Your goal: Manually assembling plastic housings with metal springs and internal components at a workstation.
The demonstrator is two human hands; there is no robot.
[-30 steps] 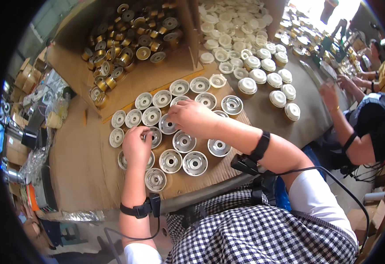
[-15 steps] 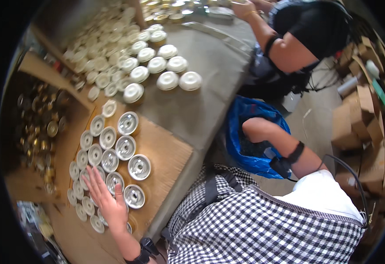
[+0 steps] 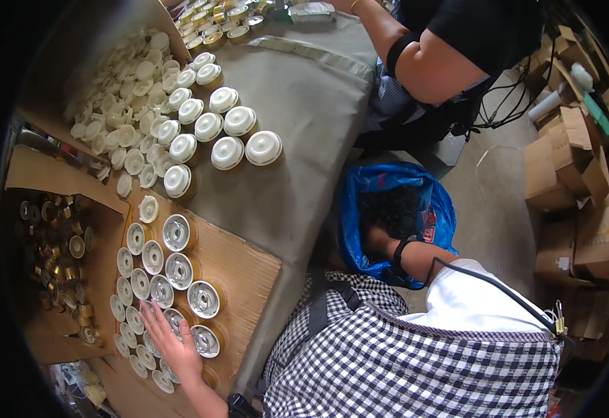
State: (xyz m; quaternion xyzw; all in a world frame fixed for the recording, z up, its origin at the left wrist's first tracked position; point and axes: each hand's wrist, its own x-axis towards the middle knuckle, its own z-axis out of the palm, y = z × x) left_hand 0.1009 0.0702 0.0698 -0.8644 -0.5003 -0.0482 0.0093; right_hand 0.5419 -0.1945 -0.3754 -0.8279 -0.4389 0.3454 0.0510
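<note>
Open cups: about twenty (image 3: 203, 299), white-rimmed, upright in rows; some are partly covered, so the count is rough.
Capped cups: thirteen (image 3: 228, 152), white on top, in loose rows beyond the open cups.
Loose lid: one (image 3: 148, 208), white, at the far end of the open cups.
Lid heap: one (image 3: 127, 104), too many lids to count.
Carton: one (image 3: 67, 182), holding many gold parts (image 3: 76, 246), also past counting.
Blue bag: one (image 3: 446, 209), with dark contents (image 3: 391, 205).
Table: grey cover (image 3: 290, 97), with a brown cardboard sheet (image 3: 241, 268) under the open cups.
Room: bare floor (image 3: 489, 216) to the right, boxes (image 3: 562, 167) stacked along it; one co-worker's arm (image 3: 436, 66) at the table's far side.
Left hand: (image 3: 173, 350) flat, fingers straight, thumb wide, nothing held; it lies over the near rows of open cups, some just beside the fingertips. Contact cannot be told.
Right hand: (image 3: 379, 241) down inside the blue bag, fingers hidden among the dark contents; whether it grips anything cannot be told. The open cups are well apart from it, off to its left.
</note>
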